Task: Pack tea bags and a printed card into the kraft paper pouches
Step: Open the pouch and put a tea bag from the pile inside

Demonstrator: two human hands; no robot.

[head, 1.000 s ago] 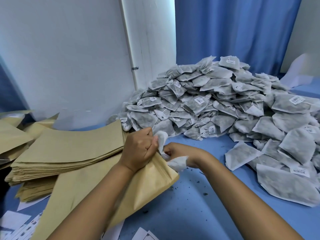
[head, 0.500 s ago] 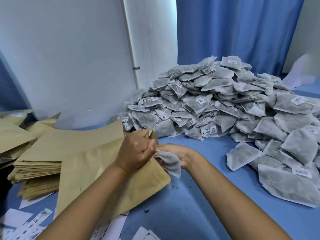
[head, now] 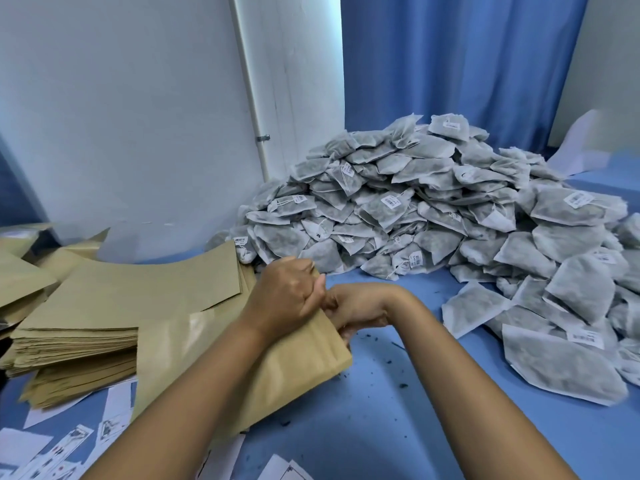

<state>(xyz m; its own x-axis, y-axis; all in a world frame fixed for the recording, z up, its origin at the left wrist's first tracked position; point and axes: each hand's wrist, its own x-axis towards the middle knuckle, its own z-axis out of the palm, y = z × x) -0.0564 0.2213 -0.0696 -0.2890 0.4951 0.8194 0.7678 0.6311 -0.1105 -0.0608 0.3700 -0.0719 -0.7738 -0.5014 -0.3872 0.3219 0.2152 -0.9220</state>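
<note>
left hand (head: 289, 299) grips the pouch (head: 277, 368) mouth, right hand (head: 353, 311) plunged inside, grasp hidden; tea bag heap (head: 433, 216) lies rightward, nearer it.

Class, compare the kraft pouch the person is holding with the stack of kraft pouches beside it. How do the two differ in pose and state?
The held pouch is tilted, its mouth gripped by the left hand, with the right hand at the opening; the pouch stack lies flat and untouched on the blue table. The held pouch bulges slightly, while the stacked ones are pressed thin. Both are plain brown kraft paper.
</note>
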